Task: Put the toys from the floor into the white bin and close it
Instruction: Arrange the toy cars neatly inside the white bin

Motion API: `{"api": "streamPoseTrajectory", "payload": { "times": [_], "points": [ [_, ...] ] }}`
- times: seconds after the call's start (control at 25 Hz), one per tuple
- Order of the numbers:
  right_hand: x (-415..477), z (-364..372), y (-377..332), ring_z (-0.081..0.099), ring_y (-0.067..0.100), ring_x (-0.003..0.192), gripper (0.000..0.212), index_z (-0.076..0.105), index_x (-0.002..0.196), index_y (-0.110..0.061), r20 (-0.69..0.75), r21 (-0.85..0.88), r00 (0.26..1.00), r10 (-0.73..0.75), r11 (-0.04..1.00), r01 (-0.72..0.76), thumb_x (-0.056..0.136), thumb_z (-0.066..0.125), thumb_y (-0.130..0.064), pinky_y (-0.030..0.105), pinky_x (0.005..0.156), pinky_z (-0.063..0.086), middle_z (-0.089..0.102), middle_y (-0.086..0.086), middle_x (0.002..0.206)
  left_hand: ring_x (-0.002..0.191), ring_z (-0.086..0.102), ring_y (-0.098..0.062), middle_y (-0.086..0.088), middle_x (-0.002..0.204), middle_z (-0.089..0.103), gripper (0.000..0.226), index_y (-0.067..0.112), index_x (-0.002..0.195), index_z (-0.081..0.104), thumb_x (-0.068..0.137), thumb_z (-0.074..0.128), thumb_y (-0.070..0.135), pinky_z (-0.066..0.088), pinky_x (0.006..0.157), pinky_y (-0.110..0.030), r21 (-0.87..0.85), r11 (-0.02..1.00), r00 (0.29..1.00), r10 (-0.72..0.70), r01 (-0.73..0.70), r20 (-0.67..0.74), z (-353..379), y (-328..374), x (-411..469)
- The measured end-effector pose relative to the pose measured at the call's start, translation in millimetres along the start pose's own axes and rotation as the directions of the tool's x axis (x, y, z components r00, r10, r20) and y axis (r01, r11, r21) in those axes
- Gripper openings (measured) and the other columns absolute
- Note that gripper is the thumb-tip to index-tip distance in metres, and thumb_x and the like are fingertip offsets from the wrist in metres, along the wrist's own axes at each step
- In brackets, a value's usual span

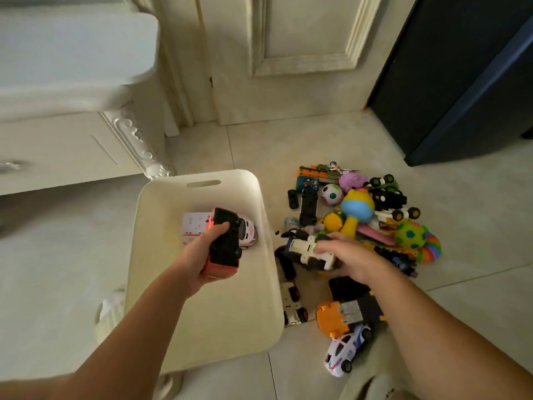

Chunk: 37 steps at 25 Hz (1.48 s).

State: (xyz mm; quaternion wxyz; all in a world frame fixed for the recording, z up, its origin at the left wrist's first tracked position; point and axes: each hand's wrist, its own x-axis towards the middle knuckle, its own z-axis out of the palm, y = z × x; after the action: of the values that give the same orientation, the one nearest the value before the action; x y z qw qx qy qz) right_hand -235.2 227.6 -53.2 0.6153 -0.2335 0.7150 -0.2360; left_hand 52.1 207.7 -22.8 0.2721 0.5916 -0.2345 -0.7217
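The left hand (199,256) is clamped round a red toy car (225,238) above the white bin (230,319). The right hand (353,255) has its fingers curled over a white toy truck (307,251) on the floor, beside the bin's right edge.

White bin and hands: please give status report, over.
Left hand grips red toy car above white bin. Right hand on white toy vehicle in floor pile, grip unclear. One toy ambulance in bin; no lid in view.

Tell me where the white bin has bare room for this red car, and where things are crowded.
In the white bin, the near half, between your left hand and the near rim, is bare. Its far end holds a white toy vehicle. Crowded: the toy pile on the tiles right of the bin.
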Motion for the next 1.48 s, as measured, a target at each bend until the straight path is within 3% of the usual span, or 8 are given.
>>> {"api": "streamPoseTrajectory", "payload": {
  "times": [0.2, 0.36, 0.48, 0.6, 0.88, 1.04, 1.24, 1.48],
  "points": [
    [-58.5, 64.1, -93.2, 0.064, 0.024, 0.082, 0.026, 0.057, 0.094, -0.028, 0.123, 0.256, 0.914, -0.388, 0.902, 0.349, 0.087, 0.058, -0.003, 0.030, 0.052, 0.049, 0.064, 0.009, 0.104, 0.073, 0.070, -0.029, -0.017, 0.097, 0.074, 0.042, 0.013, 0.114, 0.060, 0.084, 0.065, 0.041, 0.058, 0.066, -0.037, 0.003, 0.996, 0.979, -0.084, 0.086, -0.183, -56.2, -29.1, 13.7],
    [-75.2, 136.3, -112.4, 0.063, 0.019, 0.083, 0.028, 0.053, 0.102, -0.029, 0.201, -0.294, 0.824, -0.530, 0.770, 0.567, 0.081, 0.064, -0.014, 0.033, 0.059, 0.052, 0.060, -0.005, 0.099, 0.061, 0.070, -0.025, -0.017, 0.093, 0.066, 0.025, 0.012, 0.106, 0.058, 0.087, 0.061, 0.028, 0.058, 0.059, -0.035, 0.005, 0.993, 0.965, -0.112, 0.116, -0.236, -70.3, -40.1, 26.2],
    [-43.3, 184.0, -60.5, 0.054, 0.024, 0.096, 0.043, 0.045, 0.117, -0.023, 0.241, -0.883, 0.852, -0.466, 0.259, 0.391, 0.079, 0.067, -0.023, 0.031, 0.065, 0.044, 0.053, 0.003, 0.111, 0.060, 0.064, -0.023, -0.012, 0.087, 0.059, 0.040, 0.006, 0.115, 0.049, 0.084, 0.066, 0.024, 0.054, 0.051, -0.030, 0.066, 0.985, 0.927, -0.128, 0.161, -0.353, -67.2, -50.0, 42.0],
    [-5.9, 203.9, -1.9, 0.043, 0.030, 0.117, 0.052, 0.039, 0.133, -0.014, 0.196, -0.976, 0.905, -0.377, 0.011, 0.217, 0.086, 0.061, -0.012, 0.035, 0.082, 0.044, 0.042, 0.014, 0.130, 0.062, 0.063, -0.027, -0.012, 0.080, 0.062, 0.056, 0.007, 0.113, 0.035, 0.075, 0.073, 0.024, 0.058, 0.060, -0.038, 0.094, 0.968, 0.909, -0.182, 0.233, -0.374, -56.5, -64.7, 53.8],
    [45.7, 214.5, 35.4, 0.055, 0.030, 0.102, 0.054, 0.062, 0.112, -0.011, 0.152, -0.985, 0.846, -0.511, -0.012, 0.170, 0.061, 0.080, -0.014, 0.040, 0.087, 0.050, 0.056, 0.013, 0.110, 0.126, 0.041, -0.037, -0.017, 0.140, 0.035, 0.081, 0.012, 0.148, 0.022, 0.082, 0.065, 0.035, 0.033, 0.106, -0.041, 0.578, 0.779, 0.904, 0.033, 0.244, -0.426, -36.3, -86.8, 90.7],
    [50.4, 215.4, 40.8, 0.060, 0.028, 0.074, 0.042, 0.066, 0.078, -0.016, 0.116, -0.988, 0.839, -0.531, 0.024, 0.152, 0.041, 0.086, -0.009, 0.036, 0.054, 0.049, 0.061, 0.011, 0.080, 0.110, 0.050, -0.032, -0.015, 0.123, 0.053, 0.050, 0.024, 0.128, 0.050, 0.085, 0.057, 0.046, 0.039, 0.095, -0.036, 0.672, 0.723, 0.935, 0.106, 0.161, -0.338, -32.5, -92.5, 99.7],
    [49.0, 212.1, 32.8, 0.061, 0.029, 0.101, 0.025, 0.052, 0.119, -0.012, 0.091, -0.986, 0.908, -0.409, 0.092, 0.140, 0.096, 0.043, -0.008, 0.036, 0.073, 0.047, 0.059, 0.011, 0.114, 0.092, 0.060, -0.034, -0.012, 0.109, 0.051, 0.052, 0.031, 0.130, 0.047, 0.084, 0.059, 0.053, 0.054, 0.084, -0.042, 0.565, 0.813, 0.938, 0.074, 0.140, -0.338, -40.2, -104.3, 97.3],
    [46.1, 211.7, 38.5, 0.049, 0.028, 0.116, 0.033, 0.050, 0.128, -0.007, 0.025, -0.954, 0.934, -0.357, 0.270, 0.129, 0.099, 0.034, -0.008, 0.034, 0.088, 0.044, 0.046, 0.013, 0.131, 0.087, 0.062, -0.034, -0.003, 0.083, 0.068, 0.024, 0.034, 0.100, 0.056, 0.078, 0.066, 0.036, 0.054, 0.076, -0.048, 0.530, 0.847, 0.945, 0.143, 0.038, -0.295, -41.7, -109.2, 98.9]
  ]
}}
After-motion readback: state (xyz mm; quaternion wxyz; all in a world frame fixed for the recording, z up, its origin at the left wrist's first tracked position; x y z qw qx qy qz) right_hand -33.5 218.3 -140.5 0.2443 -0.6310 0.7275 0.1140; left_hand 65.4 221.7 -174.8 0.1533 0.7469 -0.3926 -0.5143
